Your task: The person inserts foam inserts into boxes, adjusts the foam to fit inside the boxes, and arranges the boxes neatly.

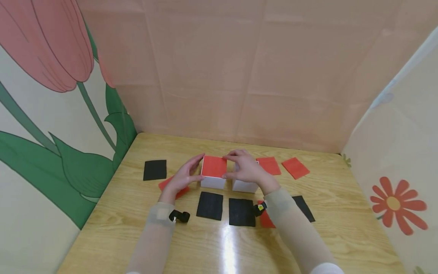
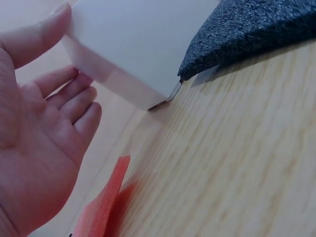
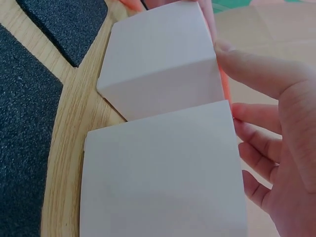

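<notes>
A red foam square covers the top of a white box, its edges nearly in line with the box's. My left hand is at the box's left side, thumb by the front corner and fingers toward the back; in the left wrist view the thumb meets the box edge and the other fingers extend loosely along the side. From the right, my right hand touches the red square's edge with thumb and forefinger at its corners. Below that hand stands a second white box, its top partly hidden.
Black foam squares lie in front of the boxes, with another black square at the far left. Red squares lie at the back right, one red square under the left wrist. A wall hanging rises behind the table.
</notes>
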The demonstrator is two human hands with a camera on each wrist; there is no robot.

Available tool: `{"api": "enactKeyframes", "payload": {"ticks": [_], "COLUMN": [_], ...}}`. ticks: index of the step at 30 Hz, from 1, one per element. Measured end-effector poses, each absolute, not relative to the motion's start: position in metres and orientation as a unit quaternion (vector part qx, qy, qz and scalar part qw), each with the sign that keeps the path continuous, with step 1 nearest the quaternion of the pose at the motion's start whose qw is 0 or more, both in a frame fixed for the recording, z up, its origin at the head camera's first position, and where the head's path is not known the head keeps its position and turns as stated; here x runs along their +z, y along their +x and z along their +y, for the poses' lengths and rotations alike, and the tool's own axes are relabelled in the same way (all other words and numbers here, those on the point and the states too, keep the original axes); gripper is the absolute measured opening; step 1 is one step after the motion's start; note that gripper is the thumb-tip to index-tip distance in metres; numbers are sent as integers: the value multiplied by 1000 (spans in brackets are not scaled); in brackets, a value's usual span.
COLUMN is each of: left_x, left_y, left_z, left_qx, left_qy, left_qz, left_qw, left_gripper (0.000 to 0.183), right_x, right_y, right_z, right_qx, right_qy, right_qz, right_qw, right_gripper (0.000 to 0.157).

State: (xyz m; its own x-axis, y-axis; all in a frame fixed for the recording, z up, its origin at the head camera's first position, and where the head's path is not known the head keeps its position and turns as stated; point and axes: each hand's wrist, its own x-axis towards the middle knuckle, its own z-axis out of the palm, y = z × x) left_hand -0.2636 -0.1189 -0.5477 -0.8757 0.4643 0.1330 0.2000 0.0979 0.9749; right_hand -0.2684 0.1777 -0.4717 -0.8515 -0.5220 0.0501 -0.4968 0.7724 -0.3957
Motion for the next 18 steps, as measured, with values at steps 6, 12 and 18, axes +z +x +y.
{"api": "enactKeyframes", "payload": {"ticks": [6,12,18], "left_x": [-548,-549,-549], "left_y": [-264,-264,-264], "left_z": [-118,-119,-119], "left_qx": [630,631,632], "left_qy": [231,225,227], "left_qz": [734,735,733], "left_qw": [103,105,108], "left_gripper": [91,91,91], "right_x": [-468,-466,-465], "right_y": [-266,-267,-268], "right_z": [173,170,167], "right_qx": [-203,-185,-156], "right_qy": [-257,-244,-247], "right_qz": [944,951,956], "right_qw": [39,43,36], "right_gripper": [79,79,77]}}
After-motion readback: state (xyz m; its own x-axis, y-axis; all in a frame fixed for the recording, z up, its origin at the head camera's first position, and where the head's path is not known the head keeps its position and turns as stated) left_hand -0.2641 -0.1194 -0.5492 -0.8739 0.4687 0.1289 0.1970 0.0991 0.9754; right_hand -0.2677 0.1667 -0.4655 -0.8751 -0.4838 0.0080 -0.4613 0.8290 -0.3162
